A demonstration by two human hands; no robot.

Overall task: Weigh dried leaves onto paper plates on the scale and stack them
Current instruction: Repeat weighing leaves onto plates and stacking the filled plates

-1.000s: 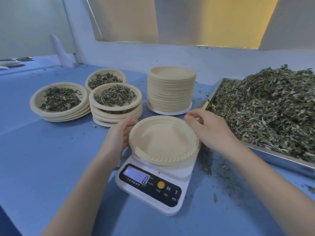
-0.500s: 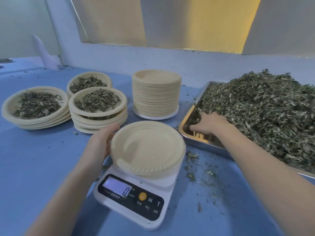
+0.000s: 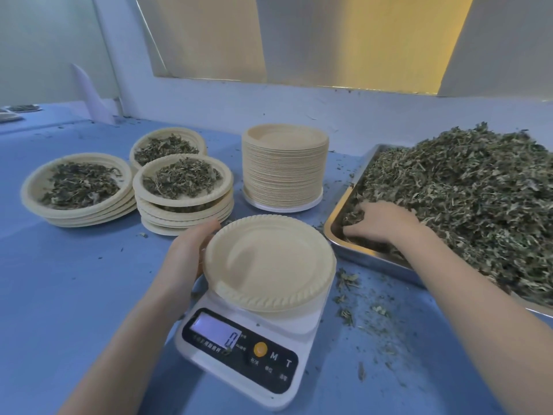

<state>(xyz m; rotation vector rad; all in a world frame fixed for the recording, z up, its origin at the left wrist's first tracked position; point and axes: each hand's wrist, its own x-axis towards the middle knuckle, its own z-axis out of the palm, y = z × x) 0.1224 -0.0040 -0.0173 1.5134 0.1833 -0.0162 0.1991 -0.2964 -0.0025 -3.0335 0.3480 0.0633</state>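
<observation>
A: Where's the plate?

B: An empty paper plate (image 3: 267,263) sits on the white scale (image 3: 248,348), near the front of the blue table (image 3: 74,295). The display reads zero.

A: And the hands?

B: Well apart. The left hand (image 3: 187,256) rests against the plate's left rim, fingers gently curved along the edge; I can't tell whether it truly grips. The right hand (image 3: 378,221) is down in the near corner of the metal tray (image 3: 344,247), fingers curled into the dried leaves (image 3: 466,202) heaped there.

A: What's around them?

B: Behind the scale stands a tall stack of empty plates (image 3: 284,166). To its left are three stacks of filled plates: one just behind the left hand (image 3: 182,187), one farther left (image 3: 77,190), one at the back (image 3: 167,146). Each top plate carries leaves. Loose crumbs (image 3: 347,295) lie on the table between scale and tray.
</observation>
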